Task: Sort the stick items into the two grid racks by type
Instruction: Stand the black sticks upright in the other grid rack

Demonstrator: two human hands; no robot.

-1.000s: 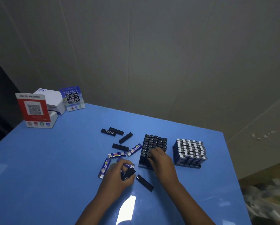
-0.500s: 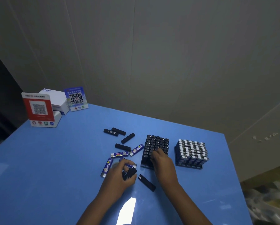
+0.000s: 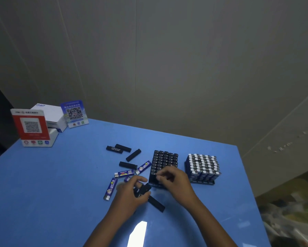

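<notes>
The left hand (image 3: 131,191) clamped a black lighter (image 3: 142,189). The right hand (image 3: 174,179), fingers curled, worked the black rack (image 3: 164,157); whether it gripped anything I couldn't tell. Seating each upright, squarely, seemed wise.

Looks to me like a small shop counter or stockroom. Upper left of frame I see two QR payment stands, a red one (image 3: 32,127) & a blue one (image 3: 74,113), w/ white product boxes (image 3: 50,116) between them. Blue tabletop (image 3: 51,184), plain grey panel walls (image 3: 167,59), bagged clutter (image 3: 290,216) lower right.
</notes>
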